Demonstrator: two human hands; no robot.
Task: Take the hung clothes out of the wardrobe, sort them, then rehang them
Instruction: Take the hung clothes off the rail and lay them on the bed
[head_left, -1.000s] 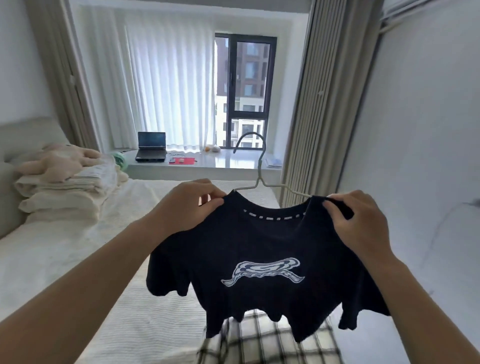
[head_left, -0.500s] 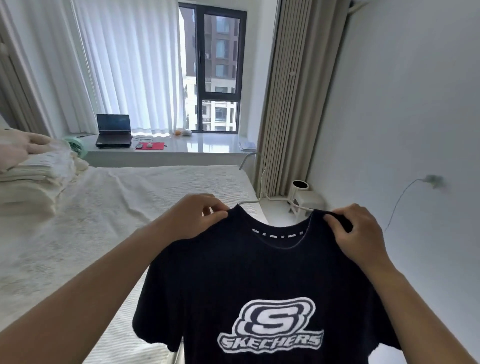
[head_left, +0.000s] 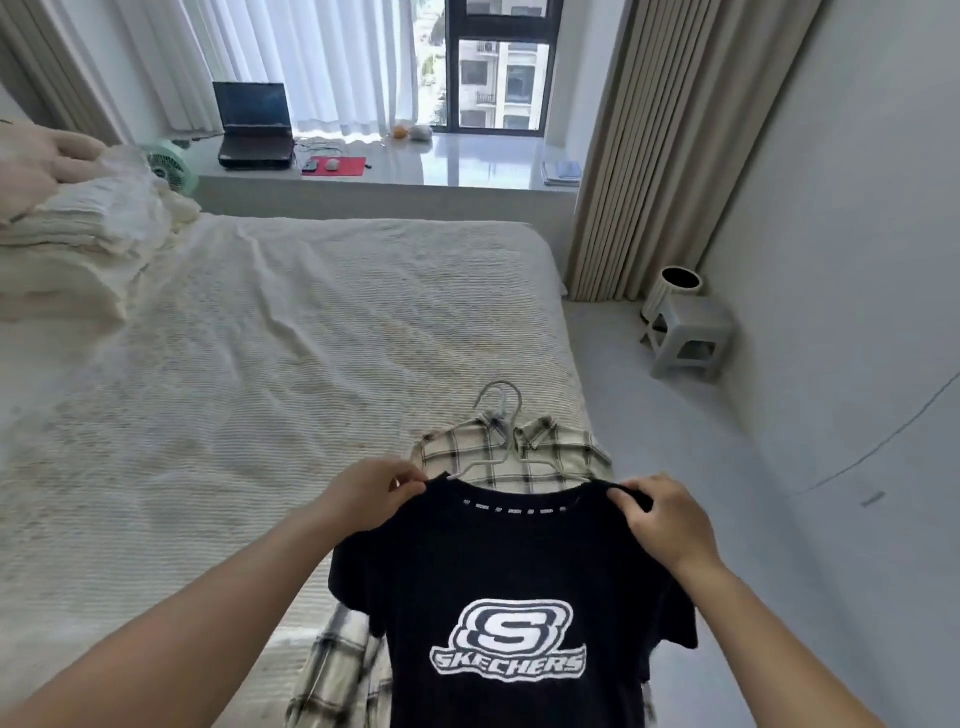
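A black T-shirt (head_left: 509, 582) with a white logo on its chest hangs from a thin metal hanger (head_left: 501, 410), spread out in front of me. My left hand (head_left: 371, 493) pinches its left shoulder and my right hand (head_left: 662, 519) grips its right shoulder. Under it, a cream and black plaid shirt (head_left: 519, 462) lies flat on the near right corner of the bed (head_left: 291, 332), with a sleeve showing at the lower left. The wardrobe is out of view.
Folded cream bedding (head_left: 78, 228) is stacked at the bed's left. A window ledge (head_left: 457, 171) behind the bed carries a laptop (head_left: 254, 127) and a red mat. A small stool (head_left: 688, 332) and a bin (head_left: 672, 291) stand by the curtain on the floor strip along the right wall.
The view has tilted down toward the bed. The T-shirt, held the same way by both hands, has come lower over the plaid shirt, whose collar now shows.
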